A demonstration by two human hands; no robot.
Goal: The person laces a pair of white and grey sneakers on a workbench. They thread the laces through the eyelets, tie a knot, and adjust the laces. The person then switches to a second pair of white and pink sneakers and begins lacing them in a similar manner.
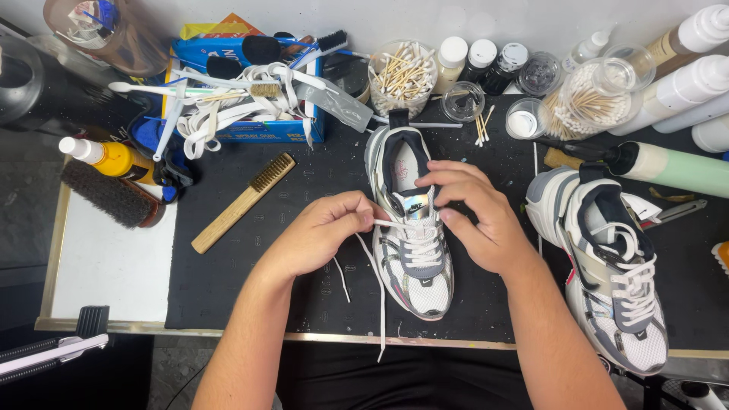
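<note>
The white sneaker (410,235) lies mid-mat, toe toward the person. The left hand (323,231) pinches a thin, limp white lace (377,266) near the top eyelets; the right hand (474,216) curls over the tongue, steadying it. The shoe looks light with a soft mesh upper; the lace is best gripped near its tip.
</note>
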